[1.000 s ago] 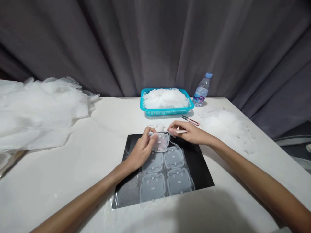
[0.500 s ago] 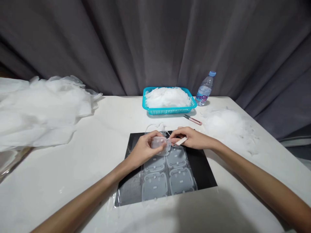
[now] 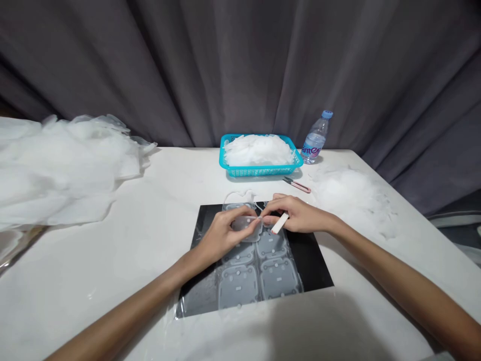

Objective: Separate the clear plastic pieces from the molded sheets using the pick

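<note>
My left hand (image 3: pixel 227 231) is closed on a small translucent plastic piece (image 3: pixel 251 233), thumb in front and fingers behind. My right hand (image 3: pixel 291 213) pinches at that piece's right edge, fingertips close to those of the left. A flat white stick-like tool (image 3: pixel 279 224) with a reddish end is held in the right hand; its other end is hidden. Under both hands, a clear sheet with rounded-square moulded shapes (image 3: pixel 239 285) lies on a black mat (image 3: pixel 317 268). A thin white strip (image 3: pixel 240 194) curls just beyond the hands.
Behind the mat stands a blue basket (image 3: pixel 263 171) heaped with white pieces, with a water bottle (image 3: pixel 313 140) beside it. Pink-handled thread snips (image 3: pixel 297 185) lie in front. Whitish scraps (image 3: pixel 353 200) are piled at right, and translucent sheets (image 3: pixel 60 175) at left.
The plastic piece has tilted, and my left fingers have shifted toward its right edge. The white tool in my right hand has turned to a steeper angle.
</note>
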`<action>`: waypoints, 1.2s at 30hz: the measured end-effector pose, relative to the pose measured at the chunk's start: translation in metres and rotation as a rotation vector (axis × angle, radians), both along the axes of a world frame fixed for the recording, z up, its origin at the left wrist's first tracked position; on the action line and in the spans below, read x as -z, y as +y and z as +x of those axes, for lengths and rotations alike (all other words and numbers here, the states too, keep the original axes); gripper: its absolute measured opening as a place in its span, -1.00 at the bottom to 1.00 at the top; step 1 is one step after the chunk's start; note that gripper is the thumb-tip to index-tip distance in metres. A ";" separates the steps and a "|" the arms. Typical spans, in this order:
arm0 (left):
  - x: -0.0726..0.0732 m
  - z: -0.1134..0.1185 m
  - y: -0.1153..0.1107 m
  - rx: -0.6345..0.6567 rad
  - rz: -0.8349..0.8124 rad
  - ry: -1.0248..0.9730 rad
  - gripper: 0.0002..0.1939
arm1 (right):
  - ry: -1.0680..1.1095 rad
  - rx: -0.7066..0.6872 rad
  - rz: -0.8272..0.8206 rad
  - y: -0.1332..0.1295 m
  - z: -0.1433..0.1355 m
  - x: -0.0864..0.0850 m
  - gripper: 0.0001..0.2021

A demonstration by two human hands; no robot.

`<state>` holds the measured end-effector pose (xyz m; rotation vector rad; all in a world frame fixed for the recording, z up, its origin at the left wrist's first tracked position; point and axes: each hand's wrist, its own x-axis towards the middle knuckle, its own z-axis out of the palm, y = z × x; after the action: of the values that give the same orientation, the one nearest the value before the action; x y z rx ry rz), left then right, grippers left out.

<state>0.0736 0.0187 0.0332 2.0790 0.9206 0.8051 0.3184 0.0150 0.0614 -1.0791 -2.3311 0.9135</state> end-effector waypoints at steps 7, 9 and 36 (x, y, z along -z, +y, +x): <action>0.008 -0.005 -0.001 0.137 0.225 0.094 -0.82 | -0.122 0.067 0.130 0.005 -0.001 0.008 -0.85; 0.012 -0.007 -0.004 0.194 0.361 0.131 -0.83 | -0.182 0.113 0.199 0.010 0.001 0.015 -0.84; 0.001 -0.001 0.015 -0.077 -0.292 -0.221 -0.57 | 0.005 0.124 0.094 0.002 -0.011 0.013 -0.83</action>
<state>0.0729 0.0337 0.0327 1.6761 0.9389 0.8641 0.3071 0.0172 0.0485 -1.1660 -2.2508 0.7527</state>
